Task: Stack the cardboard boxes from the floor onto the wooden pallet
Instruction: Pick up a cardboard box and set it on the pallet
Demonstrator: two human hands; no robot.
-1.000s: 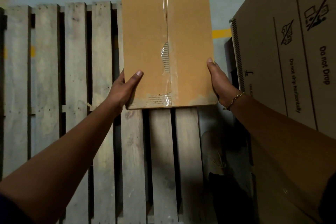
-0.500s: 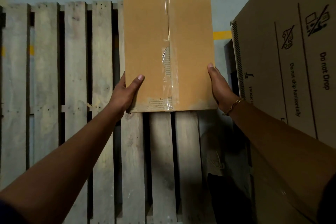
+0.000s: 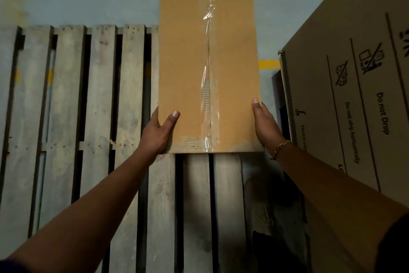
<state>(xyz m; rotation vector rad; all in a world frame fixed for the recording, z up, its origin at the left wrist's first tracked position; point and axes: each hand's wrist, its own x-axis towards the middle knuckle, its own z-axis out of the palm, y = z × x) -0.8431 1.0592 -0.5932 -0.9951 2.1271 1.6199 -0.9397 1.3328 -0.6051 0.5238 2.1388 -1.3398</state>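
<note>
Bare slats of grey weathered wooden pallet [image 3: 66, 117] open across left, long tan taped cardboard box [image 3: 183, 62] covering right-hand slats, tall printed brown carton [image 3: 354, 128] walling right side, narrow gap between.

box [image 3: 186, 62] over pallet [image 3: 97, 100], big carton [image 3: 354, 106] right

cardboard boxes [image 3: 183, 51] [image 3: 365, 140]: 2 (one plain, one printed) | wooden pallet [image 3: 99, 95]: 1 | hands [image 3: 158, 133] [image 3: 264, 124]: 2 | bracelet [image 3: 281, 147]: 1

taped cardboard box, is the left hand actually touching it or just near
Touching. In the head view the left hand wraps the left edge of the taped cardboard box, thumb lying on its top face.
</note>
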